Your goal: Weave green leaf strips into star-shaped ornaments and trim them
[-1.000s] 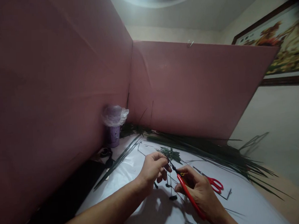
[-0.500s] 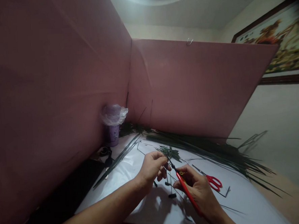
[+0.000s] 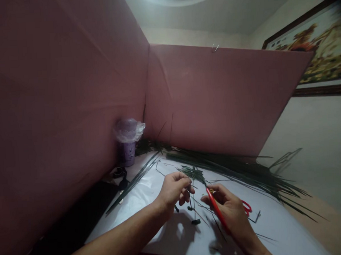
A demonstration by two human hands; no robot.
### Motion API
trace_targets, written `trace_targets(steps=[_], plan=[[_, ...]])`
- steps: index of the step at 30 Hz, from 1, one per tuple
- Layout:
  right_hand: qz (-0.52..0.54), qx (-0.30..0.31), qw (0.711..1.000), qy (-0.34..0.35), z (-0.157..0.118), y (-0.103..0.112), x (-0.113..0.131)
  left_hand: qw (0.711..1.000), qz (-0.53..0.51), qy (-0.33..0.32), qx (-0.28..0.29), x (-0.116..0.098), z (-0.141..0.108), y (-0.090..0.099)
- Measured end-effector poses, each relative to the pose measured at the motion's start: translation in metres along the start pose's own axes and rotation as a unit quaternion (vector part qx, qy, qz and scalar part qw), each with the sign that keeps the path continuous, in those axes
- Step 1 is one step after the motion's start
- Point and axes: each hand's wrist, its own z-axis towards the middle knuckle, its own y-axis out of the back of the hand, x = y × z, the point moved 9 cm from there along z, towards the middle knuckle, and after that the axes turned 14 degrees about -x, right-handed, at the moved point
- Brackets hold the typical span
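My left hand (image 3: 177, 186) is closed in a pinch above the white sheet. What its fingertips hold is too small and dark to make out. Red-handled pliers (image 3: 217, 209) are gripped in my right hand (image 3: 230, 210), with their dark jaws pointing up and left, apart from the left fingertips. Just beyond the hands lies a small bunch of dark green leaves (image 3: 194, 173). Thin dark strips lie below my fingers, with a short green piece (image 3: 196, 221) among them. Red-handled scissors (image 3: 247, 206) rest to the right, partly hidden behind my right hand.
Long green leaf strips (image 3: 230, 164) run along the back and right of the white sheet (image 3: 150, 182), and more strips (image 3: 130, 183) lie on the left. A purple cup (image 3: 129, 151) with a plastic bag stands in the corner. Pink panels (image 3: 215, 101) enclose the left and back.
My right hand has drawn the pliers away to the right from the left fingertips, now covering more of the scissors. My left hand stays nearly where it was.
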Motion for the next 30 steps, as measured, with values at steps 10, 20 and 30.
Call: trace_targets(steps=[10,20,30], plan=[[-0.528,0.027,0.846,0.068,0.028,0.034,-0.037,1.000,0.012,-0.012,-0.003,0.002,0.003,0.003],[0.050,0.160,0.983,0.080,-0.022,-0.028,0.028,0.996,-0.038,-0.053,0.057,-0.017,-0.011,-0.011],[0.228,-0.009,0.974,0.003,-0.024,0.001,0.027,0.984,-0.036,0.172,-0.033,0.042,0.001,0.003]])
